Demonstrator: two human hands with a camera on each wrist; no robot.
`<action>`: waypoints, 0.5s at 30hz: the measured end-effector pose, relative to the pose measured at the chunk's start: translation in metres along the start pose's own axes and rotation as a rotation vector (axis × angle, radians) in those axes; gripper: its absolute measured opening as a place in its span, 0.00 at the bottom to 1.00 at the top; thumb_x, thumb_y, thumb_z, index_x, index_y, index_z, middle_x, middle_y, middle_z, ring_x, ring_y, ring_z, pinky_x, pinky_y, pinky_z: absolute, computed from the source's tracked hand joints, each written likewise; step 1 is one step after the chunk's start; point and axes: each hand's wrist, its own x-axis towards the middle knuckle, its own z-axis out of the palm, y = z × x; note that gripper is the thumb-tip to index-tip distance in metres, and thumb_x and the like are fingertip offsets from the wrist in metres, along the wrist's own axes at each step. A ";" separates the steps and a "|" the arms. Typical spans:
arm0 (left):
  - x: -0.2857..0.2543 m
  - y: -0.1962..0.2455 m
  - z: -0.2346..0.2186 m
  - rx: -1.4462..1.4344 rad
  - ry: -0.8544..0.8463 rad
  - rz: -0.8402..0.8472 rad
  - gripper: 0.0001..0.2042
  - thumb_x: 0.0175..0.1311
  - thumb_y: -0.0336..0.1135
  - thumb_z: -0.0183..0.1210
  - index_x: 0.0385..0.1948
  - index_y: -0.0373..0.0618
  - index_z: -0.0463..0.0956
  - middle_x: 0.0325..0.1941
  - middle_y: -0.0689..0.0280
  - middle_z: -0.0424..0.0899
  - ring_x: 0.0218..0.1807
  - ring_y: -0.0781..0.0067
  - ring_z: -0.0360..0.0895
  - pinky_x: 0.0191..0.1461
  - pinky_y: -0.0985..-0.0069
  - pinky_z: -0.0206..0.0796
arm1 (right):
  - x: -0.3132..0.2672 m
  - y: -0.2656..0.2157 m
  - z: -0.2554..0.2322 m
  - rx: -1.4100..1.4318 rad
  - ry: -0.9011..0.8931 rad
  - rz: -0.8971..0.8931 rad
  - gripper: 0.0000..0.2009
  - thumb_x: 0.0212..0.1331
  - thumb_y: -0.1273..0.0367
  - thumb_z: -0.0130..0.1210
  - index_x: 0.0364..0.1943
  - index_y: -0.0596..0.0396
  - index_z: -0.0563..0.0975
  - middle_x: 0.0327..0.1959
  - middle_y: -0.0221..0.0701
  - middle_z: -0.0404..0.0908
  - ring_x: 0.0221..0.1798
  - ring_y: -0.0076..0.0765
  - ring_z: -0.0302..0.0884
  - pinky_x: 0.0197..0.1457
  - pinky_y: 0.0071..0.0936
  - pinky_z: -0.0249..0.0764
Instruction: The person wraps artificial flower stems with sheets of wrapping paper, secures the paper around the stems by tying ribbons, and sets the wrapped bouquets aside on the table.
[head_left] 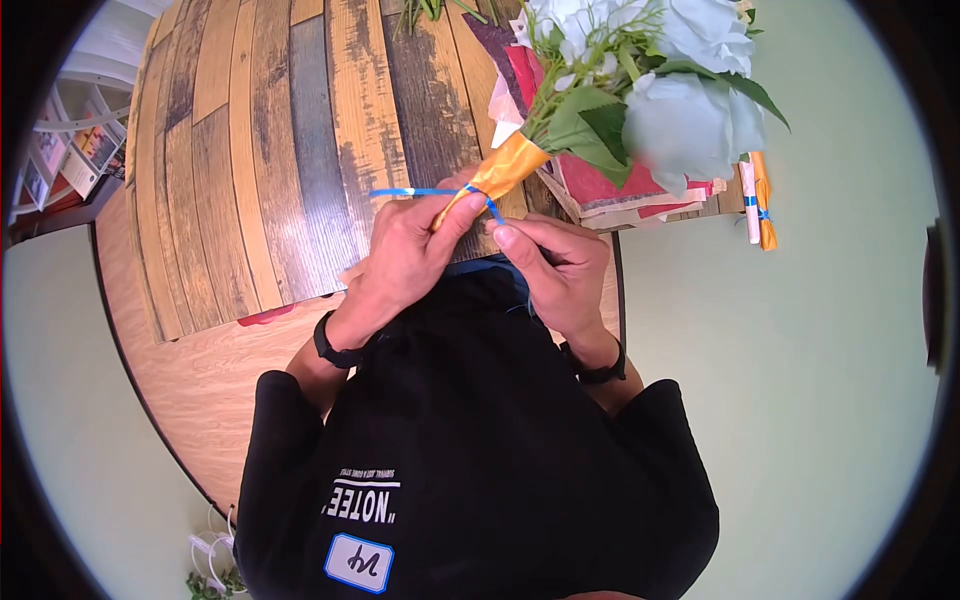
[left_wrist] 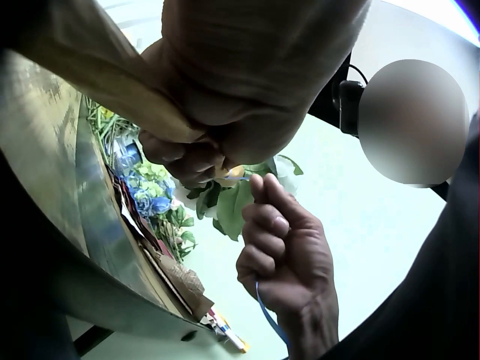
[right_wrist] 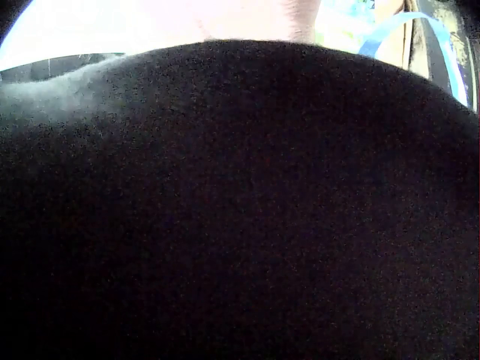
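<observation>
In the head view a bouquet of white flowers [head_left: 690, 120] has its stems wrapped in yellow paper [head_left: 511, 165]. The left hand [head_left: 408, 240] grips the wrapped stems, its thumb on the paper. A blue ribbon [head_left: 425, 191] crosses the wrap, one end sticking out to the left. Close by, the right hand [head_left: 562, 270] pinches the ribbon's other side between thumb and forefinger. The left wrist view shows the right hand [left_wrist: 292, 259] with curled fingers and ribbon hanging below it; the left hand [left_wrist: 247, 82] is dark and close. Dark cloth fills most of the right wrist view.
The wooden table [head_left: 270, 130] spans the upper left. Red and white wrapping paper [head_left: 600, 185] lies under the bouquet at the table's right edge, with a yellow wrapped piece [head_left: 765, 205] beyond. Green stems [head_left: 430, 10] lie at the top. Blue flowers [left_wrist: 154, 196] appear in the left wrist view.
</observation>
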 end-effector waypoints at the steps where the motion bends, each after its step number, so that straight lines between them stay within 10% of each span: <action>1: 0.000 0.002 0.004 0.033 0.023 0.033 0.15 0.75 0.40 0.59 0.35 0.34 0.84 0.15 0.73 0.71 0.19 0.85 0.62 0.21 0.78 0.55 | 0.000 0.000 -0.001 -0.002 0.001 0.001 0.08 0.65 0.73 0.63 0.40 0.67 0.85 0.22 0.27 0.77 0.23 0.16 0.66 0.25 0.19 0.58; 9: -0.001 0.005 0.001 0.080 -0.016 0.058 0.14 0.74 0.39 0.59 0.38 0.33 0.83 0.17 0.68 0.77 0.19 0.82 0.65 0.23 0.77 0.59 | -0.001 -0.006 -0.004 -0.006 -0.010 0.017 0.07 0.65 0.73 0.62 0.38 0.66 0.85 0.21 0.26 0.75 0.23 0.15 0.64 0.25 0.19 0.57; 11: -0.003 -0.001 0.004 0.081 -0.011 0.075 0.12 0.72 0.37 0.59 0.42 0.35 0.83 0.55 0.59 0.86 0.20 0.62 0.77 0.28 0.70 0.71 | -0.001 -0.008 -0.004 -0.017 -0.013 0.013 0.07 0.65 0.73 0.62 0.38 0.66 0.85 0.20 0.25 0.75 0.22 0.15 0.63 0.25 0.20 0.56; 15: -0.003 0.005 -0.002 0.058 -0.059 -0.049 0.12 0.73 0.37 0.59 0.42 0.35 0.83 0.56 0.60 0.86 0.20 0.63 0.77 0.28 0.70 0.71 | -0.002 -0.009 -0.005 -0.018 -0.014 0.009 0.07 0.65 0.74 0.62 0.39 0.66 0.85 0.20 0.24 0.73 0.22 0.15 0.62 0.24 0.20 0.54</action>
